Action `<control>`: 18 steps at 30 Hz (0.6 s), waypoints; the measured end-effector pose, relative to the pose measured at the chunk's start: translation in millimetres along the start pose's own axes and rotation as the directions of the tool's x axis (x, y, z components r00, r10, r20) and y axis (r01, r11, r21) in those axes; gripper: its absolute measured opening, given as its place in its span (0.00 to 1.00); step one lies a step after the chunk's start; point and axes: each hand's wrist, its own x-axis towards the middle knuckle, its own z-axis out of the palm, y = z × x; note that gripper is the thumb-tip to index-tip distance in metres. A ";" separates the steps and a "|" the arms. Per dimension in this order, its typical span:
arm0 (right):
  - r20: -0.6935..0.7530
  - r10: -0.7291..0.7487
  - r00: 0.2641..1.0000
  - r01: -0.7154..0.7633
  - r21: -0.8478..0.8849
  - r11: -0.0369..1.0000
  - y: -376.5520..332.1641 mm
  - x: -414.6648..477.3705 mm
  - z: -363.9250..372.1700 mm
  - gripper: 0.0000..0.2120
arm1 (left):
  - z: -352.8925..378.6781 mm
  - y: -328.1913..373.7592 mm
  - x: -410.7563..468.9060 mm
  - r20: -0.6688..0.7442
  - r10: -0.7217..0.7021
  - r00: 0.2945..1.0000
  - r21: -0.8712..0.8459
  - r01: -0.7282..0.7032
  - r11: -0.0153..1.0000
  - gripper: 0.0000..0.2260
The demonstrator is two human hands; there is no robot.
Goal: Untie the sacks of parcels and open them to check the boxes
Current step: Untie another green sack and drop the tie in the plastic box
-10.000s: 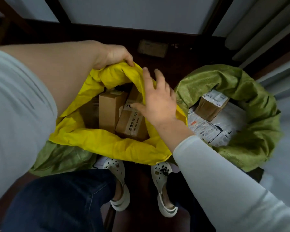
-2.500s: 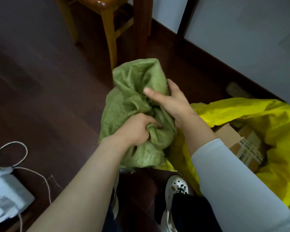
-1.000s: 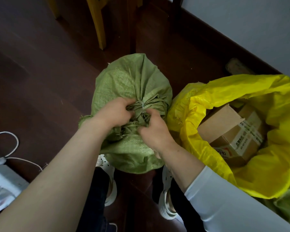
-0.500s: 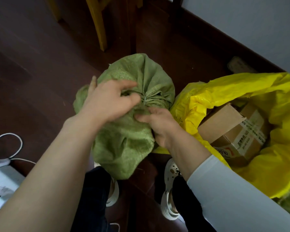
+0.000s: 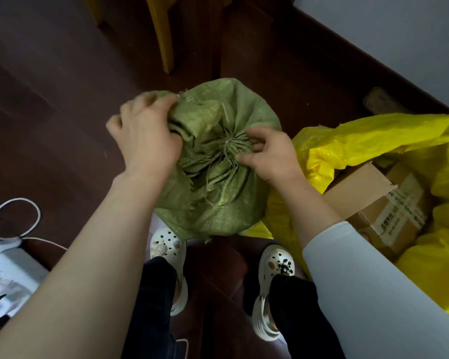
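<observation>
On the dark floor [image 5: 49, 99], just beside the open yellow sack [image 5: 373, 141] of cardboard boxes [image 5: 360, 193], stands the tied green sack [image 5: 218, 203], the left hand [image 5: 145, 136] gripping its loose fabric and the right hand [image 5: 270, 156] pinching its gathered neck [image 5: 231, 147].

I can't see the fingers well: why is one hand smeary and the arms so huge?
Head view: the left hand is smeared at its fingertips on the green sack, probably motion blur; the right hand is sharp. Same view: the wide lens swells the arms.
</observation>
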 end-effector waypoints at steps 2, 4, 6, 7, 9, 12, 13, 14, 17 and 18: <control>0.006 -0.091 0.996 0.091 -0.136 0.987 -1.2 1.4 7.9 0.30 | -4.9 -3.0 8.4 -0.071 -0.101 0.992 -0.018 0.099 0.995 0.25; 0.001 -0.175 0.985 0.172 -0.198 0.965 -4.5 5.8 15.0 0.31 | -13.1 -5.4 15.5 -0.023 -0.236 0.971 -0.112 0.232 0.966 0.29; 0.013 -0.214 0.977 0.212 -0.208 0.955 -7.6 11.8 21.4 0.29 | -16.3 -8.7 19.5 0.016 -0.302 0.953 -0.160 0.301 0.940 0.31; 0.009 -0.223 0.975 0.220 -0.214 0.952 -8.9 14.8 23.9 0.25 | -14.5 -11.4 22.5 0.022 -0.306 0.952 -0.185 0.305 0.934 0.32; -0.031 -0.235 0.972 0.223 -0.216 0.950 -9.8 19.8 27.6 0.17 | -9.2 -14.6 27.6 0.084 -0.333 0.939 -0.352 0.341 0.872 0.36; -0.128 -0.175 0.976 0.158 -0.132 0.979 -8.4 23.7 28.8 0.12 | -5.4 -10.1 31.0 0.278 -0.288 0.916 -0.645 0.400 0.651 0.44; -0.152 -0.152 0.977 0.136 -0.108 0.985 -7.5 25.3 28.7 0.11 | -4.5 -5.2 26.1 0.282 -0.196 0.939 -0.611 0.334 0.718 0.44; -0.169 -0.135 0.976 0.120 -0.096 0.988 -6.6 27.1 28.5 0.10 | -5.2 2.3 20.2 0.234 -0.069 0.970 -0.520 0.185 0.834 0.43; -0.182 -0.107 0.977 0.097 -0.066 0.993 -4.5 33.2 26.1 0.09 | -4.9 29.2 0.0 -0.241 0.281 0.929 -0.247 -0.339 0.908 0.29; -0.179 -0.105 0.978 0.096 -0.059 0.994 -4.1 34.6 24.0 0.09 | 1.1 35.2 -4.1 -0.369 0.317 0.874 -0.284 -0.431 0.857 0.20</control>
